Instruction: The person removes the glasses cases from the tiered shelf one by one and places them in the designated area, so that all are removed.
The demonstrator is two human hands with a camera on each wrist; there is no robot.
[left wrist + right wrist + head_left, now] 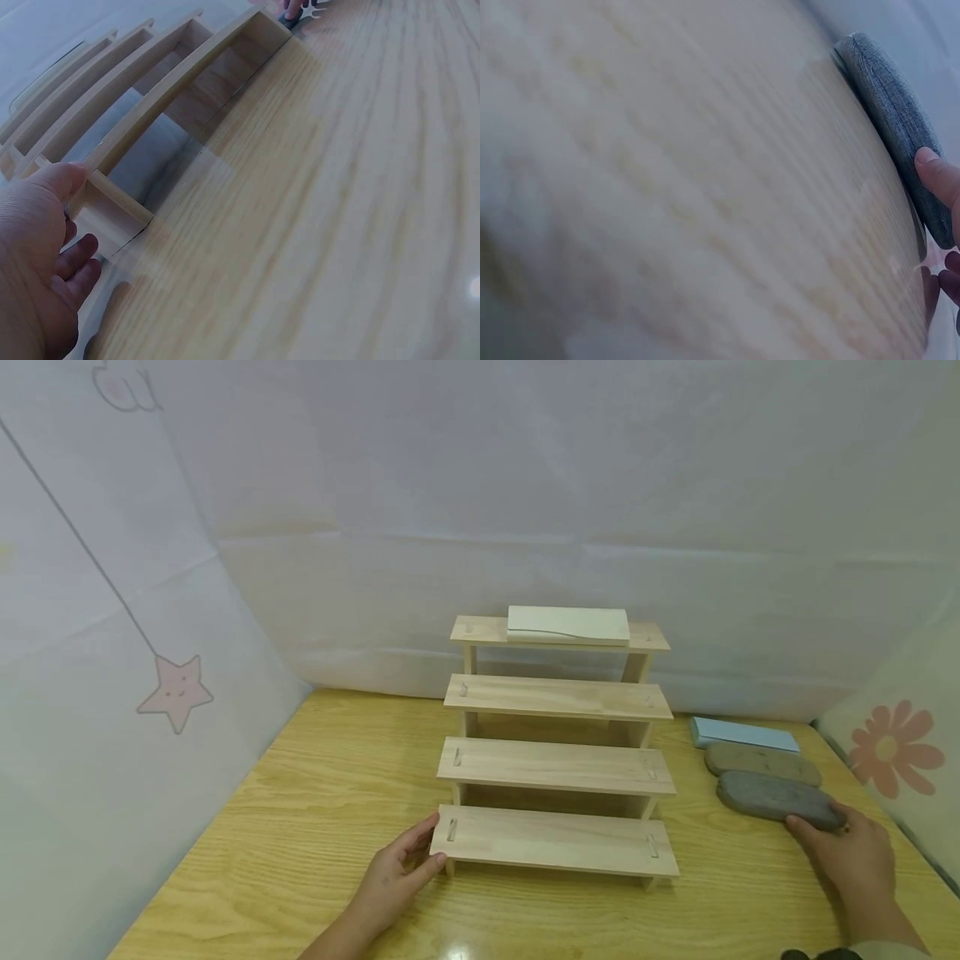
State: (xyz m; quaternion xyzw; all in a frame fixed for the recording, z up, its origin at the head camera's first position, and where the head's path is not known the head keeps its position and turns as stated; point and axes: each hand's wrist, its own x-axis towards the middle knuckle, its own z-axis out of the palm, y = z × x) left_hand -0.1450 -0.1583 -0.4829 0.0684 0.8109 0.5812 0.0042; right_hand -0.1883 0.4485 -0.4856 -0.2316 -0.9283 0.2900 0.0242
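A four-tier wooden step shelf [555, 839] stands mid-table. My left hand [397, 872] grips the left end of its lowest board, thumb at the front corner and fingers at the side. In the left wrist view, that thumb presses the board's end [97, 161]. At the right, my right hand [855, 847] holds the right end of a grey fabric-covered glasses case [776, 795], which lies on the table. The right wrist view shows the thumb [934, 172] against the grey case [889, 97]; the other fingers are partly out of frame.
Behind the grey case lie an olive-brown case [765, 762] and a light blue case [746, 734]. A white case [567, 622] rests on the top tier. Printed white cloth [525, 468] hangs behind and beside the wood-grain table [300, 827].
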